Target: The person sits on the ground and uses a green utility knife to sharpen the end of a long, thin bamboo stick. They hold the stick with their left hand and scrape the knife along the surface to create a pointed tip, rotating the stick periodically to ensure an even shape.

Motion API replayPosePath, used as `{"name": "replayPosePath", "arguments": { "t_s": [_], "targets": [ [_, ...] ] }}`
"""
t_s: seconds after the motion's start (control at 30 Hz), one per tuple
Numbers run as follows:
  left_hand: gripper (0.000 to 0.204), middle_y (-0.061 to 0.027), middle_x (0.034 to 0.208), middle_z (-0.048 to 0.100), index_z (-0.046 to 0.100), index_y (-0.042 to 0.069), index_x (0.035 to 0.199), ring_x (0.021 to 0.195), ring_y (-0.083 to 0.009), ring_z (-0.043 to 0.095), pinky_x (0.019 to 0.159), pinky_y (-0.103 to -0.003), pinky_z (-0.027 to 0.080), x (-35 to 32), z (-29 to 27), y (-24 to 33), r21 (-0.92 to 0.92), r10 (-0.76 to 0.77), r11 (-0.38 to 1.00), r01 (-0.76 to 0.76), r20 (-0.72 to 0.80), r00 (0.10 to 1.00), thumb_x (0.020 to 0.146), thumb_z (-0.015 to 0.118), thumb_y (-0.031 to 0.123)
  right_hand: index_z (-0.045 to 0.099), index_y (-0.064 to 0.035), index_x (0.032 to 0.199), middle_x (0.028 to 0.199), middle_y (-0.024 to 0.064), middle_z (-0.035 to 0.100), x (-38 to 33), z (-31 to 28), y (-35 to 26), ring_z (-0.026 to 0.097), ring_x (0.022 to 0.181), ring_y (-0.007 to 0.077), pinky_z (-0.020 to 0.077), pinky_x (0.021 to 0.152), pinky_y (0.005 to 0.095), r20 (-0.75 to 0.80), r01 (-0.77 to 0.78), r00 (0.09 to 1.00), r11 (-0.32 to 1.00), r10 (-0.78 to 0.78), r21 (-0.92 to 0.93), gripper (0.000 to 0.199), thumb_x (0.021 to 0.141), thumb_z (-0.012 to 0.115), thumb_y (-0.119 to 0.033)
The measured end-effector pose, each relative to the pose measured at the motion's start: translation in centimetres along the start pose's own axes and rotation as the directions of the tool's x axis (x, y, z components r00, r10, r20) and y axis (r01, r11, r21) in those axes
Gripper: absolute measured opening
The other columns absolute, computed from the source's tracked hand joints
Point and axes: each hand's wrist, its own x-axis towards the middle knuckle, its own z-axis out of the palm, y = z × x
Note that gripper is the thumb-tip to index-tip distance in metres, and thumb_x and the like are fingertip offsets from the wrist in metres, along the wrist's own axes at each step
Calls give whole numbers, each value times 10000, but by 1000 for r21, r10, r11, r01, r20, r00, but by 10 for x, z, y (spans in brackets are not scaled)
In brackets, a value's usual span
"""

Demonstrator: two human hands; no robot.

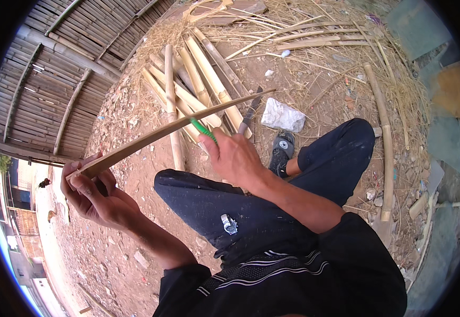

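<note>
Bamboo, brown and narrow, makes up the strip (145,141) under inspection. It lies aslant in the picture: its butt end is at the left, about mid-height, and its long axis climbs toward the upper centre, thinning to a point above the stone block (283,115). I find it held clear of the ground, passing in view across the split lengths (206,68) and the round pole (170,95).

My left hand (103,203) has its fingers closed on the butt end, thumb on the near side; this is the strip's only grip that I can confirm. My right hand (235,158) is clamped about a green handle (203,131), thumb laid along it, the other fingers partly hidden.

Key relation: from my right fingers, the strip lies toward the upper left of the frame, its middle stretch being nearest. The handle runs from the fist up and leftward, crosswise to the strip's axis, and its upper end meets the strip's lower edge in view. Whether it touches there, I cannot tell; nor can I make out any blade. For that middle stretch, my right hand is the nearer.

A dark-bladed knife (251,109) lies right of the split lengths, out of both hands.
</note>
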Motion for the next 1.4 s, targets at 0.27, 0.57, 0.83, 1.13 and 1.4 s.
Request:
{"name": "replayPosePath", "arguments": {
  "t_s": [0.27,0.57,0.83,1.13,1.4],
  "targets": [
    [297,-168,877,641,489,30,1133,423,-29,309,639,-216,453,-11,-2,13,-85,46,996,-32,169,985,989,454,287,599,21,867,562,213,558,5,-29,24,607,579,389,483,607,484,135,-194,974,979,184,65,457,993,380,-360],
    [277,-156,860,628,495,10,1102,559,-79,505,664,-252,514,3,-6,-5,44,-57,998,55,44,997,992,449,260,587,51,905,567,266,550,8,10,64,587,585,452,465,567,510,-41,-147,988,989,146,-29,475,981,415,-385],
    [274,-165,851,629,501,14,1093,431,-36,305,677,-240,499,-1,-8,2,-54,26,998,-16,185,982,992,447,263,601,50,825,583,254,562,18,2,79,584,571,433,470,568,495,-99,-175,981,983,169,-51,494,989,400,-370],
    [267,-160,862,648,514,20,1075,433,-26,286,685,-203,486,0,-7,1,-36,-2,999,7,133,991,985,472,268,630,34,828,544,214,568,13,6,103,616,595,391,475,622,498,-72,-260,963,966,258,-13,473,973,442,-375],
    [295,-163,865,645,493,17,1097,428,-21,287,811,-330,519,-1,-9,6,18,-37,999,35,78,996,987,456,288,613,44,863,769,297,633,19,-2,58,651,786,438,534,642,480,22,-154,987,982,157,-112,558,985,350,-432]
  ]
}}
